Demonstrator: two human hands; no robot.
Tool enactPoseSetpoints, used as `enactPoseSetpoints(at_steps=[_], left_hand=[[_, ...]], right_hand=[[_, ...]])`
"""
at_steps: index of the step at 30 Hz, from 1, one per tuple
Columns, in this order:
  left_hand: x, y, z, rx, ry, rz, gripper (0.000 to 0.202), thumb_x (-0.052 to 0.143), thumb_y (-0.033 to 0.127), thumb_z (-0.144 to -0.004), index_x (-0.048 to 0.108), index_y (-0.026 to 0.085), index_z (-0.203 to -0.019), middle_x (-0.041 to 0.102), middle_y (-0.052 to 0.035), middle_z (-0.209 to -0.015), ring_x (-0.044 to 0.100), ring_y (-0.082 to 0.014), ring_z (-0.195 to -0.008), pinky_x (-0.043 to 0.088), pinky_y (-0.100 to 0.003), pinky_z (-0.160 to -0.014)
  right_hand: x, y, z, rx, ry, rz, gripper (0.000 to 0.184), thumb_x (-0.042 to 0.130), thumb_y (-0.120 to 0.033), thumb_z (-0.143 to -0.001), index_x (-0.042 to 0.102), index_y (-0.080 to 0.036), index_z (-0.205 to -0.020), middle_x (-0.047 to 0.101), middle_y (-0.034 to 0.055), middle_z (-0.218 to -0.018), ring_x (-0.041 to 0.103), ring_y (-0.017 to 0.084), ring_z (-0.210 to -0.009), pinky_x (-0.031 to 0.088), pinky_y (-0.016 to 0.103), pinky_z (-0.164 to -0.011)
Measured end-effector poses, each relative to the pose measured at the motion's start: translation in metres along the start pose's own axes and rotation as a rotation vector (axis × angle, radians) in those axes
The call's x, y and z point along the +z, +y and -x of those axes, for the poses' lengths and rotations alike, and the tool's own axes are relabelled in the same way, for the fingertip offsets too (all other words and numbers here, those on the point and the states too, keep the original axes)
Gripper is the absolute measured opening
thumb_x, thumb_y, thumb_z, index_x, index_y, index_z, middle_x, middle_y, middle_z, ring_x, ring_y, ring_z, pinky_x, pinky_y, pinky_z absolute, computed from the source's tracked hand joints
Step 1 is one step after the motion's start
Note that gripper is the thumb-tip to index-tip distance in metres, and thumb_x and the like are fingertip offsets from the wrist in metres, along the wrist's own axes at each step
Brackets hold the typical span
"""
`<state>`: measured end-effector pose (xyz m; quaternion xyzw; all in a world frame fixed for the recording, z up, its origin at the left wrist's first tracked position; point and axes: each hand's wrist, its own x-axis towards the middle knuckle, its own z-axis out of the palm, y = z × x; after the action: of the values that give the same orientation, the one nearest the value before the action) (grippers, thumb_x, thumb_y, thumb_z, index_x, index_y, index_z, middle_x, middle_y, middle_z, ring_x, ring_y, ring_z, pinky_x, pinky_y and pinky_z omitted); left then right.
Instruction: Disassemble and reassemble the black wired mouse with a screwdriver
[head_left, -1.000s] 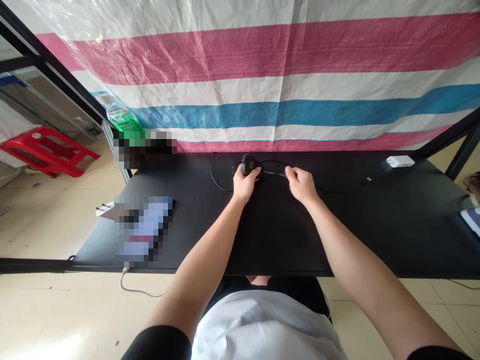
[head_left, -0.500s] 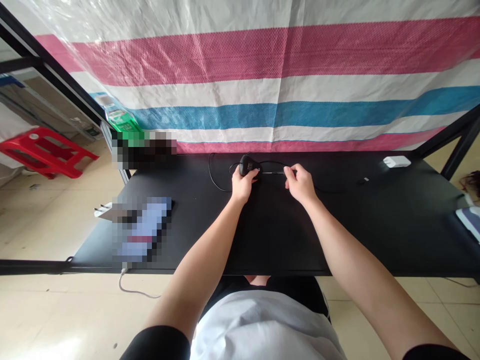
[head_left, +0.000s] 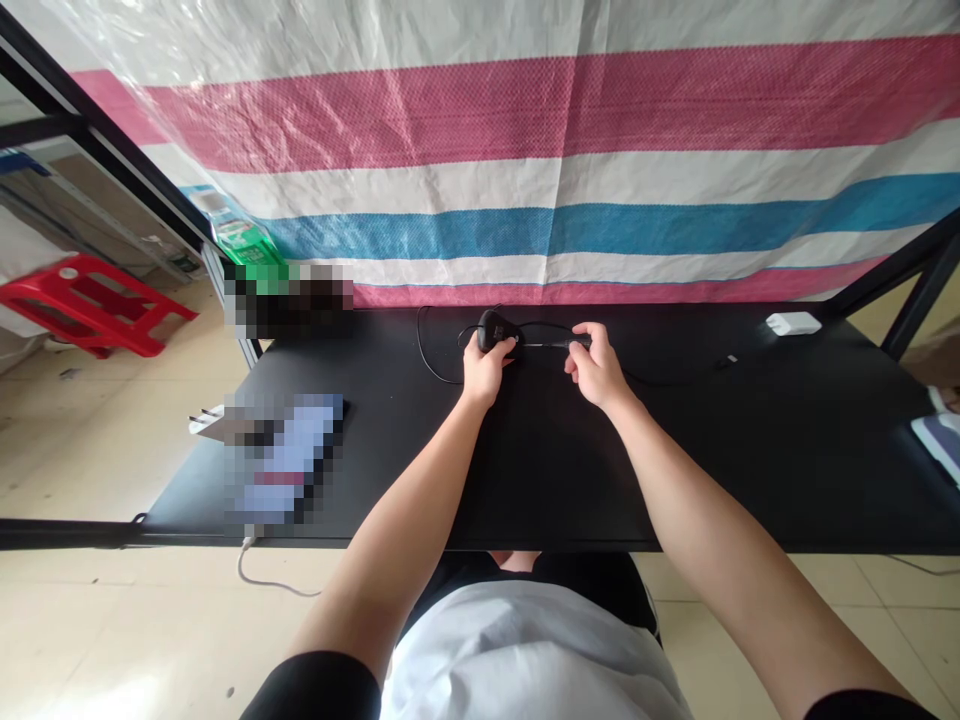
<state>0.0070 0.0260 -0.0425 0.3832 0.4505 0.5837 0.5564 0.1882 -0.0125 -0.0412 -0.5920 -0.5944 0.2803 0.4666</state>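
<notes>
A small black mouse [head_left: 496,326] lies near the back of the black table [head_left: 750,450], with its thin black cable [head_left: 429,360] looping beside it. My left hand [head_left: 487,367] is closed over the mouse from the near side. My right hand [head_left: 596,365] pinches the cable just right of the mouse, fingers closed on it. The cable runs on to the right toward a small plug end [head_left: 728,361].
A white charger block [head_left: 793,323] lies at the back right. A blurred-out flat object [head_left: 281,460] sits at the front left and another blurred patch [head_left: 289,290] at the back left. A striped tarp [head_left: 525,150] hangs behind the table. A red stool [head_left: 90,305] stands on the floor, left.
My right hand has slid a little to the left along the cable and shifted its pinch. My left hand has stayed on the mouse.
</notes>
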Motion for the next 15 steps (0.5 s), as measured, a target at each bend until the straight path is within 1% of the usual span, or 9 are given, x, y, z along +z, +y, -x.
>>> enactPoseSetpoints(at_steps=[3,6,8,11,13,15], left_hand=[[0.0,0.0,-0.001,-0.009,0.016,0.003,0.029,0.075,0.029,-0.059,0.059,0.017,-0.081,0.062,-0.0029,-0.083,0.064,-0.0194,-0.084,0.057,-0.037,-0.078],[0.0,0.0,-0.001,-0.012,0.021,0.014,0.027,0.073,0.027,-0.058,0.059,0.017,-0.079,0.062,-0.0024,-0.081,0.063,-0.0187,-0.082,0.058,-0.037,-0.077],[0.0,0.001,0.0,-0.009,0.018,0.013,0.027,0.073,0.027,-0.058,0.06,0.017,-0.079,0.063,-0.0026,-0.081,0.063,-0.0186,-0.081,0.058,-0.037,-0.077],[0.0,0.001,0.0,-0.004,0.006,0.01,0.027,0.072,0.027,-0.058,0.06,0.016,-0.08,0.063,-0.003,-0.081,0.064,-0.0193,-0.082,0.057,-0.038,-0.077],[-0.001,0.001,0.0,-0.001,-0.002,0.011,0.027,0.071,0.026,-0.058,0.059,0.016,-0.079,0.062,-0.0028,-0.08,0.064,-0.0191,-0.081,0.057,-0.038,-0.078],[-0.001,0.0,0.0,0.003,-0.007,0.01,0.025,0.07,0.025,-0.057,0.059,0.016,-0.078,0.061,-0.0019,-0.078,0.063,-0.018,-0.079,0.057,-0.037,-0.077]], right_hand=[[0.0,-0.004,0.0,0.001,-0.04,0.074,0.032,0.043,-0.052,-0.091,0.047,-0.023,-0.102,0.058,-0.0061,-0.052,0.055,0.016,-0.046,0.043,0.029,-0.055],[-0.002,-0.01,0.001,-0.013,-0.009,0.156,0.036,0.042,-0.058,-0.092,0.049,-0.023,-0.091,0.056,-0.004,-0.049,0.057,0.018,-0.047,0.043,0.03,-0.058],[-0.004,-0.013,0.001,-0.022,0.025,0.215,0.038,0.041,-0.058,-0.093,0.049,-0.024,-0.079,0.055,-0.0021,-0.047,0.058,0.019,-0.049,0.042,0.03,-0.059],[-0.006,-0.015,0.0,-0.026,0.055,0.271,0.044,0.038,-0.058,-0.094,0.043,-0.026,-0.064,0.051,0.0001,-0.047,0.056,0.02,-0.051,0.04,0.031,-0.059],[-0.006,-0.014,0.0,-0.042,0.08,0.278,0.047,0.036,-0.058,-0.094,0.04,-0.026,-0.06,0.048,0.0006,-0.047,0.054,0.02,-0.052,0.038,0.031,-0.058],[-0.006,-0.012,0.0,-0.06,0.093,0.257,0.048,0.035,-0.057,-0.094,0.039,-0.026,-0.058,0.046,0.0003,-0.048,0.051,0.019,-0.052,0.037,0.031,-0.058]])
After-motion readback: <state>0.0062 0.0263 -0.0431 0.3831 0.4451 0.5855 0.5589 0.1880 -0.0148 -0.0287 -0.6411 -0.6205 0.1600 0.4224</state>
